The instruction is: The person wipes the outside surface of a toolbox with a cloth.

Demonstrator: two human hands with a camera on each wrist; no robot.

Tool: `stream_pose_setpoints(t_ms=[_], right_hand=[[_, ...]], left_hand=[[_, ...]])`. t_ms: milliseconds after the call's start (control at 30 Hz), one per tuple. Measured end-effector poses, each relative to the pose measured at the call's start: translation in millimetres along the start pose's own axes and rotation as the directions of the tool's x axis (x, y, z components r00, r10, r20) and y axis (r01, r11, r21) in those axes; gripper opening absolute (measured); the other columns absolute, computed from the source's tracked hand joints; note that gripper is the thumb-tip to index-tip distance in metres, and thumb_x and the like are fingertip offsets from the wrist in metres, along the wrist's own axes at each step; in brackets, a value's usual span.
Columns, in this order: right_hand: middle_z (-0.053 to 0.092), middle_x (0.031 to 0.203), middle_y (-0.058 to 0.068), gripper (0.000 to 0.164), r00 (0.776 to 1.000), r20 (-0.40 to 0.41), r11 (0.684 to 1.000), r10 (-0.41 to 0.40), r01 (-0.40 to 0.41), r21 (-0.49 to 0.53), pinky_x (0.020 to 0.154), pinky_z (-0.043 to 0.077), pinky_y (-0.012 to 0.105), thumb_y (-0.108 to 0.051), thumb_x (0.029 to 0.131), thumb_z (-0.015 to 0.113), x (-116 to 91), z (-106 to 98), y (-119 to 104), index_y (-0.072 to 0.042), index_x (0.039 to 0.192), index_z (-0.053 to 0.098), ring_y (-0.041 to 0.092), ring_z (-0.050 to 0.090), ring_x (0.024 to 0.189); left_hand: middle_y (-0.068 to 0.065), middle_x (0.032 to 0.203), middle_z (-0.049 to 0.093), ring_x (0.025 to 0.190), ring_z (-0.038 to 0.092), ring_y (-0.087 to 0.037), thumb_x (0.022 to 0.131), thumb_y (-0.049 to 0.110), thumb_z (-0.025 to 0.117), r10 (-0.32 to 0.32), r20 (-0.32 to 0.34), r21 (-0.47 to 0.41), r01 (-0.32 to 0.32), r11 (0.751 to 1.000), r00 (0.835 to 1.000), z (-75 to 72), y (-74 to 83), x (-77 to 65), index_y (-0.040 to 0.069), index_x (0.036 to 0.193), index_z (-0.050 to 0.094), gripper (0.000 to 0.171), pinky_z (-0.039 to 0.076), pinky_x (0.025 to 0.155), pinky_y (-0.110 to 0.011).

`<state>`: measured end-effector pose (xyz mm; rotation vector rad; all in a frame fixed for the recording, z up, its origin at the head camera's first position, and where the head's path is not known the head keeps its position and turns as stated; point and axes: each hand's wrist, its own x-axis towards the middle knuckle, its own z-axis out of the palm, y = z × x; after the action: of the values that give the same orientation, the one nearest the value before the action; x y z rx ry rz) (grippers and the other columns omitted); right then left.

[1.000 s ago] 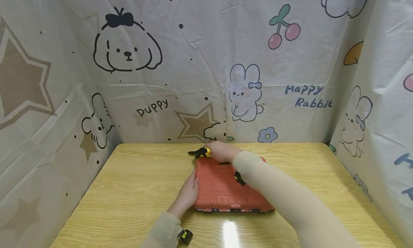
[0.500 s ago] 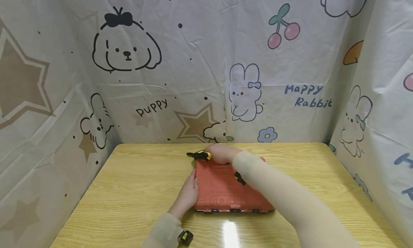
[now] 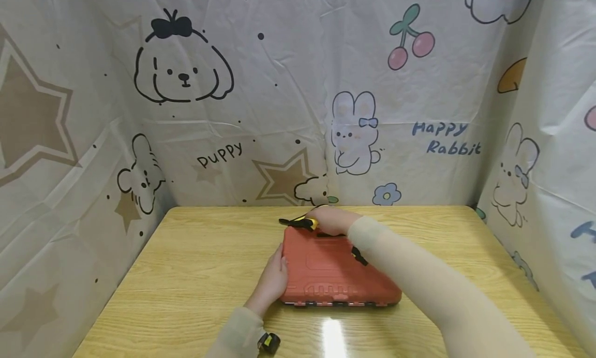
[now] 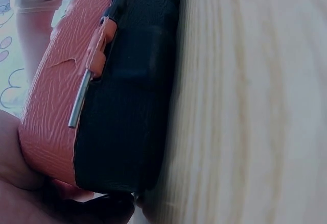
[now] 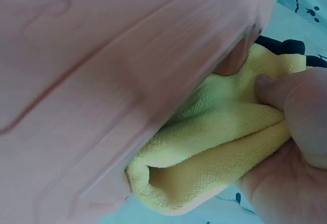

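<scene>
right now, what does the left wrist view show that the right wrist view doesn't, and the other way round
Only the left wrist view: a thin silver metal rod, the wood-grain table and the left hand. Only the right wrist view: a yellow plush cloth, pinched by the right hand. Both: the red plastic case and parts of the white printed wall sheet.

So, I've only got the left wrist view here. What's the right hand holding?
Observer: The right wrist view shows the right hand gripping a fuzzy yellow cloth.
Operator: Okay, and where's that in relation to the case?
Observer: In the head view, it's at the far edge of the red-topped case, towards its left corner.
Operator: Any writing beyond the table?
Observer: Yes, the printed sheet behind the table reads "Puppy" and "Happy Rabbit".
</scene>
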<state>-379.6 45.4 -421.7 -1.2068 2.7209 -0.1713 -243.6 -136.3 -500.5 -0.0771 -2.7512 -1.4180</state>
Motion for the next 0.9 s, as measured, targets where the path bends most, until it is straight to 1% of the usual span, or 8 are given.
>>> stream_pose_setpoints(t_ms=[167, 367, 567, 700, 900], right_hand=[[0.074, 0.116, 0.006, 0.019, 1.000, 0.007, 1.000, 0.018, -0.019, 0.010, 0.107, 0.052, 0.043, -0.014, 0.097, 0.071, -3.6, 0.0, 2.7, -0.012, 0.116, 0.072, 0.026, 0.068, 0.115], [0.074, 0.119, 0.007, 0.018, 1.000, 0.017, 1.000, 0.020, -0.021, 0.013, 0.108, 0.051, 0.043, -0.013, 0.099, 0.069, -8.7, -3.5, 5.5, -0.012, 0.117, 0.071, 0.027, 0.067, 0.118], [0.074, 0.117, 0.006, 0.016, 0.999, 0.030, 1.000, 0.028, -0.028, -0.001, 0.108, 0.052, 0.042, -0.012, 0.099, 0.068, -12.9, -6.2, 9.0, -0.013, 0.115, 0.072, 0.026, 0.068, 0.117], [0.075, 0.114, 0.006, 0.013, 0.999, 0.036, 0.999, 0.032, -0.032, -0.008, 0.106, 0.053, 0.042, -0.009, 0.100, 0.066, -15.4, -8.3, 10.1, -0.013, 0.111, 0.071, 0.027, 0.068, 0.115], [0.074, 0.108, 0.004, 0.004, 0.998, 0.045, 0.999, 0.045, -0.044, -0.029, 0.103, 0.054, 0.042, -0.014, 0.100, 0.067, -18.4, -7.2, 13.9, -0.015, 0.103, 0.069, 0.025, 0.069, 0.110]], left_hand=[[-0.040, 0.154, 0.036, 0.146, 0.034, -0.053, 0.111, 0.006, 0.032, -0.012, 0.007, -0.007, 0.012, 1.000, 1.000, -0.3, 1.5, -1.3, -0.015, 0.155, 0.028, 0.049, 0.030, 0.121, -0.063], [-0.039, 0.154, 0.037, 0.146, 0.036, -0.052, 0.111, 0.008, 0.032, -0.028, 0.005, -0.005, 0.028, 1.000, 1.000, 0.1, 3.0, -1.2, -0.013, 0.155, 0.029, 0.049, 0.031, 0.121, -0.063], [-0.040, 0.153, 0.038, 0.144, 0.037, -0.053, 0.111, 0.006, 0.033, -0.014, 0.000, 0.000, 0.014, 1.000, 1.000, 0.3, 3.4, -0.6, -0.015, 0.154, 0.029, 0.049, 0.032, 0.120, -0.063], [-0.041, 0.152, 0.038, 0.144, 0.037, -0.053, 0.110, 0.006, 0.032, -0.016, -0.003, -0.006, 0.016, 1.000, 1.000, 0.5, 3.8, -1.1, -0.015, 0.154, 0.029, 0.049, 0.032, 0.120, -0.063], [-0.040, 0.153, 0.037, 0.145, 0.036, -0.053, 0.111, 0.006, 0.032, -0.030, 0.003, -0.013, 0.030, 0.999, 1.000, 0.8, 4.1, -1.7, -0.015, 0.155, 0.028, 0.049, 0.031, 0.120, -0.063]])
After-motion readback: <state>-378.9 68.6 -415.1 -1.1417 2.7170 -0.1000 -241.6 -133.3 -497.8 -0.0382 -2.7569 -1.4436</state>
